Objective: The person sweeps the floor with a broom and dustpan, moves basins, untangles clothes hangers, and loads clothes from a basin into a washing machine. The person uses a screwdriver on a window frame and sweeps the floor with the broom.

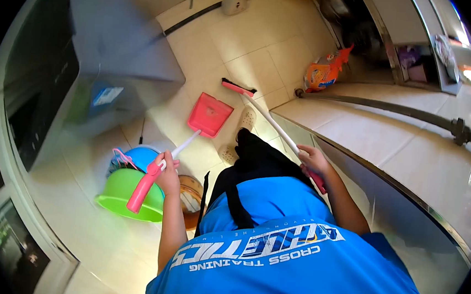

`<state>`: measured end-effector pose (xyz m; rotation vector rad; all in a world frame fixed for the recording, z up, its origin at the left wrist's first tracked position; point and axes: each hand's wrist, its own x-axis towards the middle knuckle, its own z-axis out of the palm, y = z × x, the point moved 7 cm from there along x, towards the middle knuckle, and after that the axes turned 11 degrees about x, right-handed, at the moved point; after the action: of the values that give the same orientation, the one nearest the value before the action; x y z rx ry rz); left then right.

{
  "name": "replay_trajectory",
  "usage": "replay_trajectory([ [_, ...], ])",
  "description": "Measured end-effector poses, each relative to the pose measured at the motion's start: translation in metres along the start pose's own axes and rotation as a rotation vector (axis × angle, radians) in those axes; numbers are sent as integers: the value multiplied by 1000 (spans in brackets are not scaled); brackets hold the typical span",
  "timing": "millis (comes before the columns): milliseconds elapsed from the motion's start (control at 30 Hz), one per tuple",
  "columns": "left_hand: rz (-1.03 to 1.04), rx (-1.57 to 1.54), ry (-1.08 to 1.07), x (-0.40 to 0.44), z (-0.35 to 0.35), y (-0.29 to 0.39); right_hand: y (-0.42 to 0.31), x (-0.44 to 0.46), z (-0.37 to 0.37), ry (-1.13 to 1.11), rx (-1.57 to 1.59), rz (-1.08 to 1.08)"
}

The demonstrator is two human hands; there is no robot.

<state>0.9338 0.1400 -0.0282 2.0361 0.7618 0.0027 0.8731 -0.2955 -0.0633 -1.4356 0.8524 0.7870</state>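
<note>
My left hand (pixel 166 174) is wrapped round the white pole of a long-handled dustpan, just beyond its pink grip. The pink pan (pixel 210 115) of the dustpan rests on the tiled floor ahead of my feet. In my right hand (pixel 314 160) is a broom (pixel 273 122) with a white stick and a pink grip end. The broom's pink head with dark bristles (pixel 239 87) is on the floor, a little beyond the pan and to its right, apart from it. Any dirt on the floor is too small to make out.
A green basin (pixel 126 194), a blue basin (pixel 142 156) and a round wooden container (pixel 190 193) stand on the left. A grey appliance (pixel 122 44) is at the upper left. An orange bag (pixel 324 71) and a pipe (pixel 382 107) lie right; a white jug (pixel 236 0) stands at the back.
</note>
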Motion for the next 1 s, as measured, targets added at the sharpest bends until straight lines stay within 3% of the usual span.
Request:
replay_trajectory([
  [67, 29, -9, 8, -8, 5, -24, 15, 14, -2, 10, -69, -84],
  [167, 11, -32, -62, -22, 11, -31, -20, 57, 4, 88, -231, -256],
  [267, 57, 5, -58, -26, 12, -34, -61, 140, 32, 127, -77, -334],
  [333, 27, 7, -48, -25, 11, -43, -60, 172, 54, 117, -200, -331],
  [367, 142, 142, -51, -25, 13, -37, -50, 184, 64, 130, -350, -368],
  [400, 263, 274, -57, -27, 17, -29, -39, 175, 69, 135, -334, -323],
  [433, 173, 169, -110, -29, 21, -30, -29, 165, 74, 140, -319, -278],
  [500, 181, 135, -101, -32, 17, -23, 3, 119, 67, 201, -519, -207],
  [567, 192, 107, -87, -35, 11, -31, 20, 74, 58, 118, -520, -122],
  [667, 272, 125, -2, -44, -3, -63, 3, 31, 37, -48, -428, -54],
  [733, 260, 96, 108, -57, -21, -79, -20, 18, 44, -47, -486, -81],
  [767, 131, 54, 8, -63, -27, -92, -27, 19, 48, -38, -531, -107],
  [900, -90, 1, 17, -83, -49, -100, -72, 78, 95, -4, -665, -285],
  [1000, -44, 25, 32, -79, -48, -131, -54, 111, 134, 29, -629, -209],
])
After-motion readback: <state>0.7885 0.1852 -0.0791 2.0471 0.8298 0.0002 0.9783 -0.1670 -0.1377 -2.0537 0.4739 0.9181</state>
